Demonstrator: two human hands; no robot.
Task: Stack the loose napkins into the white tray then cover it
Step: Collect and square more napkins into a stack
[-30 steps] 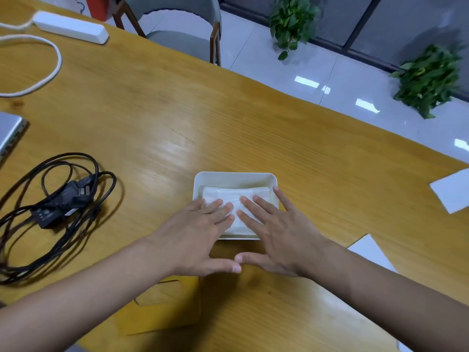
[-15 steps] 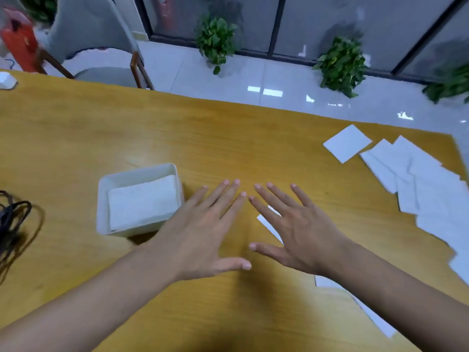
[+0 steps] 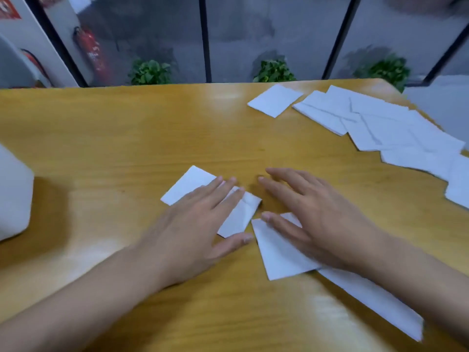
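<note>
head view: the left hand [image 3: 193,224] lies flat with its fingers straight and close together, resting on a folded napkin [image 3: 187,184] on the wooden table [image 3: 127,135]. that napkin's far corner sticks out beyond the fingertips and its near corner shows beside the thumb. the right hand [image 3: 322,214] is spread wide with straight fingers, holding nothing. its thumb and palm are over a second napkin [image 3: 276,252], which lies just beside the first. whether the palm presses it cannot be told through the blur. a longer white sheet [image 3: 375,298] runs out from under the right forearm. the white tray [image 3: 12,194] is at the left edge, well apart from both hands and only partly in view. a loose pile of napkins [image 3: 380,123] is spread over the table's far right, with a single napkin [image 3: 275,100] beside it.
</note>
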